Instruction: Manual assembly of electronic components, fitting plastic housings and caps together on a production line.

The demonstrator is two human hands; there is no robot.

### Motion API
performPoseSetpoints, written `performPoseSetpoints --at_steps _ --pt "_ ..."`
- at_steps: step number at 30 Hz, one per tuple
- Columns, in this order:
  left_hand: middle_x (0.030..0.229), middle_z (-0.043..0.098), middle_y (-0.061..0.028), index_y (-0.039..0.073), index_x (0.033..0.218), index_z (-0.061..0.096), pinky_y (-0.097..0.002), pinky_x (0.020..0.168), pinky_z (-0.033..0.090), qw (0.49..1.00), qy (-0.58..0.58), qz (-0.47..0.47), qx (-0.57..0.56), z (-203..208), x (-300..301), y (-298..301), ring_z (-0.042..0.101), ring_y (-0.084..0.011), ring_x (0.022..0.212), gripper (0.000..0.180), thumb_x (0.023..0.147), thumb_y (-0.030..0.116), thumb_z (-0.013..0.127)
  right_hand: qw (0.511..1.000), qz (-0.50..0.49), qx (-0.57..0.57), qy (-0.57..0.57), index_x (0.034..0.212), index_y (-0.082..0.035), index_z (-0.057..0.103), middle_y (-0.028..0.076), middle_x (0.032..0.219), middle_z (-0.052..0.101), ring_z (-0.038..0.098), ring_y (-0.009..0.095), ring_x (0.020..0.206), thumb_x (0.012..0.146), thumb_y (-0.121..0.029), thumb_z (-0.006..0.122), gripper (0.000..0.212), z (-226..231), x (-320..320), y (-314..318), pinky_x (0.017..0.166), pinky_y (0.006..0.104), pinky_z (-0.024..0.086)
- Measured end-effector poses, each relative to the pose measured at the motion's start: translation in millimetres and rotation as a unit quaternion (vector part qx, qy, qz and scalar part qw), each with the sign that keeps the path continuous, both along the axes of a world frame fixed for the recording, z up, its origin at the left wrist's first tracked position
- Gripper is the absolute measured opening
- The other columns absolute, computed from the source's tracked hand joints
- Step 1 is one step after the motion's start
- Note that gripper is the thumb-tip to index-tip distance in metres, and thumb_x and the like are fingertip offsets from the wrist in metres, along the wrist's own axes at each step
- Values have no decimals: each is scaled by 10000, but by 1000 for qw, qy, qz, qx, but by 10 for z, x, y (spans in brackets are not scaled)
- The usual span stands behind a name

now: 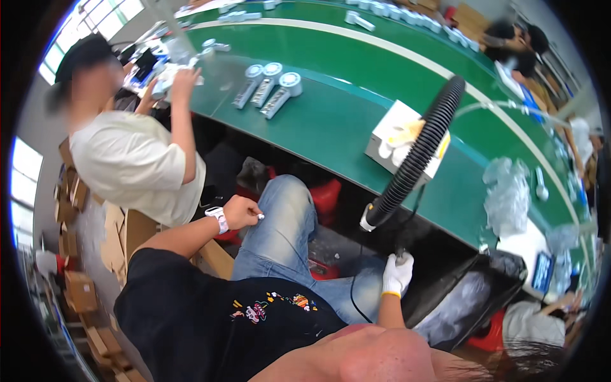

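Note:
My left hand, bare and with a white watch at the wrist, is closed above my left thigh. Its fingertips pinch a small white piece, too small to name. My right hand wears a white knitted glove and is closed below the bench edge, near my right knee. A dark, blurred object sticks up from its fingers; its kind does not show. Just above hangs the nozzle of a black corrugated hose. Three light blue-grey handheld fans lie on the green bench, their handles showing inner parts.
A white box with gloves on it stands at the bench edge. Clear plastic bags lie to its right. A black cable hangs by my right leg. At left, a co-worker handles parts. More fans line the far side.

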State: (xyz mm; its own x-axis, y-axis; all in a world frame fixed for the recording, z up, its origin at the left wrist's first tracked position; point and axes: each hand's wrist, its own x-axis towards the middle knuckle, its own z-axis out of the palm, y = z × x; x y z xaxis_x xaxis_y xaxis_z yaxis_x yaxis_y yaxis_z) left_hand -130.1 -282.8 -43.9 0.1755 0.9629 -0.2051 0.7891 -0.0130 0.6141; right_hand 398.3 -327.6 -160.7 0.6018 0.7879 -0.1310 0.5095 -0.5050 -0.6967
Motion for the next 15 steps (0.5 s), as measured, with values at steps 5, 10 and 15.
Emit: performPoseSetpoints --at_steps 5,10,15 --pt "847 774 -157 20 961 812 -339 706 609 995 23 63 80 15 -4 -156 766 -246 737 219 775 137 801 999 17 22 27 1186 -24 652 119 1023 756 738 245 931 882 -206 780 377 -158 -26 40 894 375 570" --pt "850 778 -156 33 964 816 -349 733 612 984 16 156 82 -206 -22 -18 775 -250 774 212 788 148 795 998 16 12 52 1207 -9 628 124 1072 754 743 230 964 891 -149 770 374 -52 -5 95 910 354 570" --pt "865 781 -149 51 974 815 -368 775 613 980 94 170 34 -484 -201 -1 774 -268 803 218 796 175 785 997 17 8 78 1236 12 600 140 1141 746 745 227 1012 900 -86 755 383 -62 25 88 941 343 567"
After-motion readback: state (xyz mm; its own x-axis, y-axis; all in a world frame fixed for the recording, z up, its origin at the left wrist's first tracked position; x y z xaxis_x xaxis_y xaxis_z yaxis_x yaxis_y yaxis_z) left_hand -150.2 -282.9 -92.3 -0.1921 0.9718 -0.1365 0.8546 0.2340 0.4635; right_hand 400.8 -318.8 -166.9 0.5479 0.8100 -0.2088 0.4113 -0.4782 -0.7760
